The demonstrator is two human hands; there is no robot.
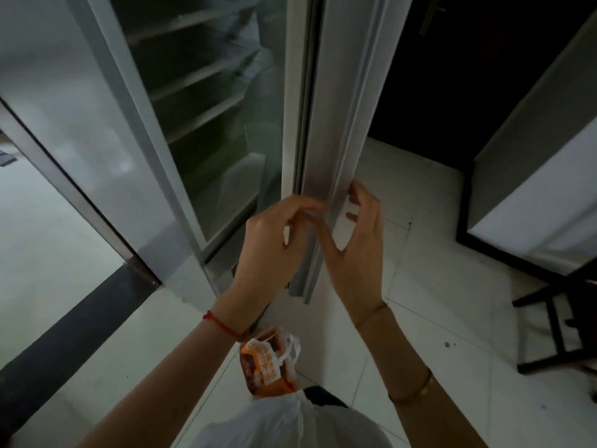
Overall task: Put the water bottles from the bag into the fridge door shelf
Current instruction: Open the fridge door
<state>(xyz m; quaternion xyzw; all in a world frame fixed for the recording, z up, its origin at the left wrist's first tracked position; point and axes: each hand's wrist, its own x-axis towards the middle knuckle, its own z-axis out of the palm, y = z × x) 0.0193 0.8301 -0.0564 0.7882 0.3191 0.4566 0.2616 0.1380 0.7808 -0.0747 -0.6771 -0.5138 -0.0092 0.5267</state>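
A tall fridge with a glass-fronted door [181,130] stands ahead, with bare shelves dimly visible behind the glass. Both hands are at the silver vertical edge of the door [326,150]. My left hand [274,240] curls its fingers around that edge from the left. My right hand [355,240] presses the edge from the right, fingers spread. An orange and white plastic bag [268,363] sits on the floor below my arms. No water bottles are visible; the bag's contents are hidden.
White floor tiles [420,286] spread to the right. A dark doorway [452,76] lies behind the fridge's right side. A white-draped piece of furniture [542,195] and a dark chair frame [562,334] stand at right. A dark threshold strip [64,337] crosses the left floor.
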